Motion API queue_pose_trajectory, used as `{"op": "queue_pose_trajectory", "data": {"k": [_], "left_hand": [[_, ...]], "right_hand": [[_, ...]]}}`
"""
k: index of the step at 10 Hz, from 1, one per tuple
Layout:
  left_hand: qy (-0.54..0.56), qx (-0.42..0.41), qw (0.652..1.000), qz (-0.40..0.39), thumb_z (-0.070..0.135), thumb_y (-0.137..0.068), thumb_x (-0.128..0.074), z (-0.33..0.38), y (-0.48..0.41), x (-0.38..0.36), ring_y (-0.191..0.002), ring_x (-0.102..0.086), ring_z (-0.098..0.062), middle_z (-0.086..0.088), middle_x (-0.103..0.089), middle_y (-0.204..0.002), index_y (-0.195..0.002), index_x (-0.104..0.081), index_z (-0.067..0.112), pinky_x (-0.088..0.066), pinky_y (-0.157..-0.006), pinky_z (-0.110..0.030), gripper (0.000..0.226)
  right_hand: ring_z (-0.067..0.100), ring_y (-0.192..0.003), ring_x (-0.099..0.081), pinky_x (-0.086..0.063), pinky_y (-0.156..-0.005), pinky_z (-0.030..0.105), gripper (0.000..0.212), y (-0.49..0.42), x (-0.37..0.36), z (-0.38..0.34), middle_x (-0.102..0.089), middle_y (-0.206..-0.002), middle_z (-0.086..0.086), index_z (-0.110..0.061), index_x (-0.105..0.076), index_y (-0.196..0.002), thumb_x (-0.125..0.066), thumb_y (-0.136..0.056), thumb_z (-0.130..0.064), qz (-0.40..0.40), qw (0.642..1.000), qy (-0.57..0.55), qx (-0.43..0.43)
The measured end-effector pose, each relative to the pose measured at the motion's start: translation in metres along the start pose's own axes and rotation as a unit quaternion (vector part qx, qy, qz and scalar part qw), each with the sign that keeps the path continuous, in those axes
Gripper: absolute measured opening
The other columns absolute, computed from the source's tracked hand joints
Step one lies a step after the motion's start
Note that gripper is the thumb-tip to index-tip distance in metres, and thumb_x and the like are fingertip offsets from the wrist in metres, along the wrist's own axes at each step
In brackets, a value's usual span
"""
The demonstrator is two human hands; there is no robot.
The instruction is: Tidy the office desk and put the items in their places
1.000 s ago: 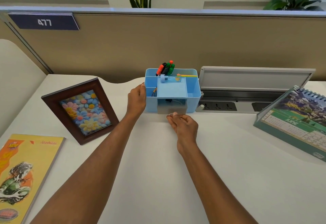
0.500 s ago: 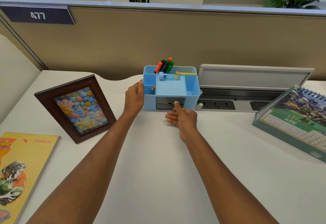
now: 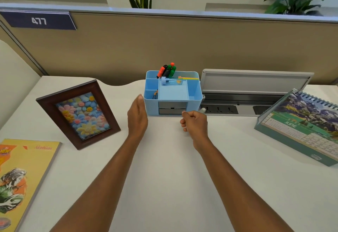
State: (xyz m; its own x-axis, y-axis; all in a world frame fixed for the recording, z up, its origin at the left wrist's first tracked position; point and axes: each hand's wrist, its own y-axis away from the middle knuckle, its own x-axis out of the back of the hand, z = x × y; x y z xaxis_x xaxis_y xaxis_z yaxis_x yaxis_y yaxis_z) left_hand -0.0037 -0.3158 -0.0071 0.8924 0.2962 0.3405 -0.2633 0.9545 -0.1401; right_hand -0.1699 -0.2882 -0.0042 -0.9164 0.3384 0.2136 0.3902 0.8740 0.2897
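From the head camera, the blue desk organizer [image 3: 172, 95] stands at the far middle of the white desk [image 3: 168, 177], close to the tan partition [image 3: 164, 48], and everything else is placed around it. Its two grey drawers [image 3: 172, 108] sit flush in the front face. Markers [image 3: 167, 70] with red, black and green caps stand upright in its back compartment, and a small clear item with a pale blue cap [image 3: 171, 81] lies in the shallow top tray (what it is cannot be told).

The left hand [image 3: 137, 116] is just beside the organizer's left wall, flat and edge-on, fingers straight and together, thumb side up, palm facing the wall; a narrow gap seems to separate them. Its forearm runs back toward the lower left of the view.

The right hand [image 3: 194, 122] is in front of the organizer's lower right corner, curled into a loose fist with the knuckles toward the drawers and nothing visibly in it. Its forearm stretches back toward the lower right.

Left of the organizer a dark wooden picture frame [image 3: 77, 113] with a flower picture leans upright, and nearer the person a yellow magazine [image 3: 25, 180] lies flat. Right of the organizer an open socket box [image 3: 252, 94] is set into the desk, and beyond it stands a desk calendar [image 3: 303, 127] showing June.
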Motion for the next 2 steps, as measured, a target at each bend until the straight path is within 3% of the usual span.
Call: {"op": "queue_pose_trajectory", "data": {"k": [1,2], "left_hand": [[-0.122,-0.001,0.990,-0.065,0.041,-0.102,-0.031,-0.034,0.029,0.001,-0.132,-0.041,-0.011,0.000,-0.044,-0.145,-0.143,-0.039,0.018,-0.031,-0.111,-0.024,0.048],[-0.249,-0.057,0.963,-0.089,0.031,-0.100,-0.037,-0.052,0.067,0.006,-0.143,-0.022,-0.014,-0.002,-0.021,-0.157,-0.150,-0.021,0.013,-0.012,-0.115,-0.023,0.055]], "right_hand": [[0.015,-0.073,-0.064,-0.052,-0.068,0.029,0.013,0.009,0.009,0.012,-0.069,-0.076,0.000,-0.010,-0.067,-0.080,-0.062,-0.089,-0.019,0.011,0.989,0.111,0.099],[0.019,-0.101,-0.063,-0.048,-0.090,0.028,0.016,0.029,0.016,0.045,-0.069,-0.106,0.002,-0.012,-0.068,-0.102,-0.060,-0.089,-0.017,-0.016,0.957,0.228,0.178]]}}
